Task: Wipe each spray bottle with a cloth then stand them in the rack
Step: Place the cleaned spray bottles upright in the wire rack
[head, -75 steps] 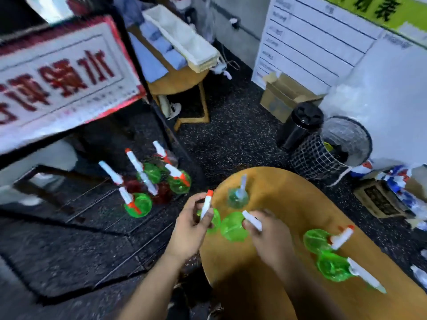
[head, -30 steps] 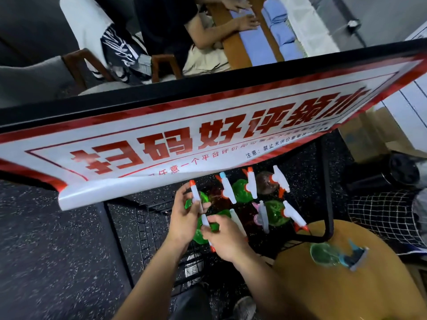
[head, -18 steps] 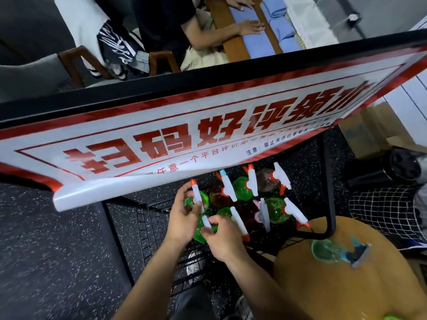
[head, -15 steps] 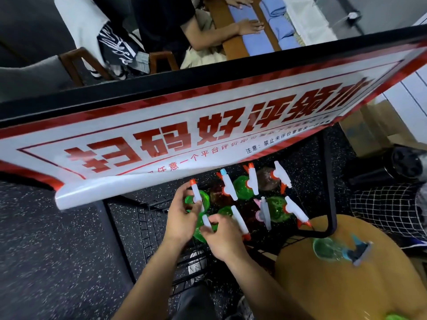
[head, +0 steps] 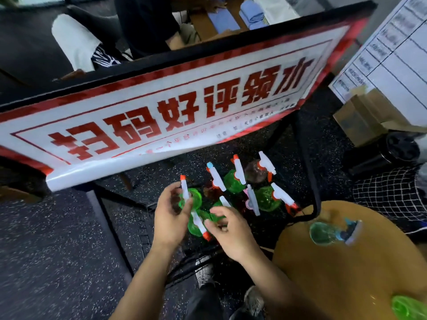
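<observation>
Several green and red spray bottles [head: 235,181] with white trigger heads stand on the black wire rack [head: 310,181] under a red-and-white banner. My left hand [head: 169,215] curls its fingers round the orange-tipped head of a green spray bottle [head: 193,199] at the rack's near left. Just in front of it stands another green bottle [head: 196,225]; my right hand [head: 231,232] hovers next to it with loosely curled fingers, holding nothing. On the round wooden table [head: 335,273] lie a blue-headed green bottle [head: 325,232] and a further green bottle [head: 407,308]. No cloth shows.
The banner [head: 161,107] overhangs the rack's far side. A black mesh basket [head: 388,197], a black bin [head: 402,148] and a cardboard box [head: 362,116] stand right. Beyond the banner a person sits at a table. My shoes [head: 251,301] show below.
I carried two green bottles from the table to the rack. Both now stand on its near left, and my right hand has come off its bottle's head.
</observation>
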Tool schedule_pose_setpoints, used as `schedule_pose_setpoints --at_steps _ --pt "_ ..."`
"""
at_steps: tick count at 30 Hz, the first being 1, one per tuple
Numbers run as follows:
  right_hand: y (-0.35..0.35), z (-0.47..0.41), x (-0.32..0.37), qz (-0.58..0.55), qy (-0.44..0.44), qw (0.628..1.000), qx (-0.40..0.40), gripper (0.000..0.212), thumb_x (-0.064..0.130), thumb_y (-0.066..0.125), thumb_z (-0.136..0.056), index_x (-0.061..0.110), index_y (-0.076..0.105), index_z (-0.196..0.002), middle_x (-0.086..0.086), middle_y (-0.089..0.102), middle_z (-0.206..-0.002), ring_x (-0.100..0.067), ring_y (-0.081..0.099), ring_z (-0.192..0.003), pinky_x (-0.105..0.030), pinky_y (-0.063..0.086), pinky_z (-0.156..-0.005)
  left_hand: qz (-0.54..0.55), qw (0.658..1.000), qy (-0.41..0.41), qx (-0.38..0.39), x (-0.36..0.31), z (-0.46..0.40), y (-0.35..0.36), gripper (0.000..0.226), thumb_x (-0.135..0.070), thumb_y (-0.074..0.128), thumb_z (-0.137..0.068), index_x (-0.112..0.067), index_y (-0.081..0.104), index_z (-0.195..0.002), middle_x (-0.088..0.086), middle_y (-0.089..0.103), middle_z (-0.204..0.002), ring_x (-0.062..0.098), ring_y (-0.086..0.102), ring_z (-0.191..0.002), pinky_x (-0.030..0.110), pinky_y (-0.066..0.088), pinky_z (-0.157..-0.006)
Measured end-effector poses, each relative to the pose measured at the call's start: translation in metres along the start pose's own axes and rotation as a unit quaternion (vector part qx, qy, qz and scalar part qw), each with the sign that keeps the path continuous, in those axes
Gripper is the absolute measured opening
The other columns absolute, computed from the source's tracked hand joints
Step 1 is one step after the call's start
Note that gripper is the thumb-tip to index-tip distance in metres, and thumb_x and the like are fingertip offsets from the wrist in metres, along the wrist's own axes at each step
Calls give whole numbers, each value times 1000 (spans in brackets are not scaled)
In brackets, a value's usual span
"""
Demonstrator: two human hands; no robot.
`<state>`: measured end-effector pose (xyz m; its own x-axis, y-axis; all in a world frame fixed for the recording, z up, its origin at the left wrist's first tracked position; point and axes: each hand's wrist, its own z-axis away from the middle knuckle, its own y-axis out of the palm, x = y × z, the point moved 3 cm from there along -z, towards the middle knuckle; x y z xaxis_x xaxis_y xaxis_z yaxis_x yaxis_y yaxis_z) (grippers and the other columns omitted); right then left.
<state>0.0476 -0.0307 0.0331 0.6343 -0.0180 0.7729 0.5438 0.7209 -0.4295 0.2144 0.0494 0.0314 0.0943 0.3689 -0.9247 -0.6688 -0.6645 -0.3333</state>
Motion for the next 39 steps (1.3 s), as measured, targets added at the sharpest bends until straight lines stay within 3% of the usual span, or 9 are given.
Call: schedule_pose_setpoints --at_steps 6,15,20,22,26,28,31,34,39 --pt "-61 54 -32 -76 -23 995 -61 24 31 77 -95 35 68 -117 17 65 -119 0 66 -99 -14 53 -80 -2 995 76 63 -55 43 58 48 -4 77 -95 -24 59 -135 -5 66 -115 1 62 -101 17 51 -90" --pt "-183 138 -149 -142 46 970 -191 27 31 77 -96 32 66 -121 17 70 -111 10 64 -97 -6 48 -77 -20 958 121 259 -105 122 219 47 -5 78 -95 -20 60 -136 2 64 -113 9 62 -93 13 47 -91" --pt "-229 179 -221 -150 82 947 -271 29 28 79 -93 29 68 -120 18 69 -110 13 64 -97 -9 52 -78 -54 934 107 336 -108 157 294 48 -14 77 -97 -27 57 -139 -3 64 -115 10 65 -93 11 49 -87" --pt "-243 193 -244 -164 97 936 -296 29 28 82 -90 40 66 -110 22 68 -107 10 67 -92 -11 52 -76 -85 925 109 353 -101 163 320 50 -18 76 -98 -31 54 -140 -7 65 -117 3 67 -92 13 51 -85" --pt "-262 215 -283 -186 119 919 -325 32 25 85 -88 46 64 -102 12 72 -111 -3 71 -89 -30 60 -82 -153 916 64 366 -83 163 365 55 -28 70 -103 -25 47 -153 -10 60 -129 -9 67 -88 12 53 -77" --pt "-272 229 -304 -189 128 912 -340 31 26 84 -89 43 65 -106 9 73 -113 -5 71 -93 -30 61 -85 -164 913 27 372 -76 162 386 58 -34 65 -105 -25 42 -157 -3 57 -140 -4 68 -91 26 59 -82" --pt "-286 249 -328 -190 143 906 -350 30 27 81 -91 33 68 -117 9 71 -115 -2 70 -94 -28 61 -85 -201 908 12 367 -66 158 408 64 -44 62 -105 -28 36 -161 2 55 -150 23 74 -107 50 59 -96" --pt "-300 270 -349 -203 165 893 -366 29 24 81 -92 27 69 -118 5 72 -112 -4 71 -91 -29 61 -81 -251 899 2 360 -58 158 428 71 -47 61 -105 -28 29 -165 11 58 -147 40 66 -119 55 57 -99" --pt "-319 301 -374 -160 178 878 -416 34 22 84 -88 33 67 -116 10 72 -111 2 69 -93 -16 57 -76 -192 916 -5 353 -50 164 445 46 -38 62 -106 -41 44 -149 9 65 -137 36 73 -104 60 63 -86"
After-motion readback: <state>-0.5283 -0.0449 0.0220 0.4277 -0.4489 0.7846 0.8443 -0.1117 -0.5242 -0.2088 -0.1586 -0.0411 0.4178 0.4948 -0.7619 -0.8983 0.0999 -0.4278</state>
